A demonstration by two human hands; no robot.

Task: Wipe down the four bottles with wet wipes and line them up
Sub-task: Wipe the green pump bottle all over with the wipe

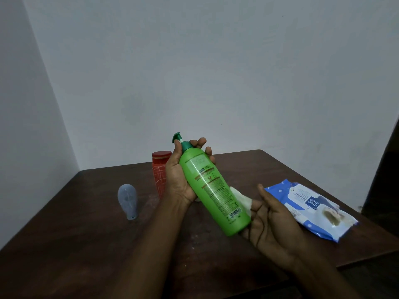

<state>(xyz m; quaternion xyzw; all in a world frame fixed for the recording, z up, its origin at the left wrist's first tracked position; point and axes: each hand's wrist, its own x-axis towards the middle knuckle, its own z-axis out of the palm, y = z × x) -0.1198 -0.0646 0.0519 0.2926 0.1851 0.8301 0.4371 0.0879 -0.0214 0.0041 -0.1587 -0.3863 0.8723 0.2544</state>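
Since the green bottle (212, 190) is held tilted above the bench (86, 244), base toward the person, its whole side is easy to reach. The left hand (179, 180) wraps around it just under the pump, probably so it can be turned. The right hand (272, 223) lies palm-up and fairly flat by the base, pressing a wipe (240, 197) against the bottle. A red bottle (159, 171) and a grey bottle (127, 201) stand behind, likely waiting their turn. The wipes pack (311, 208) lies on the right, handy.

table (86, 244): small bottle (127, 201) left | capped bottle (159, 171) behind-right of it | pump bottle (212, 186) above centre | wipes pack (311, 210) right
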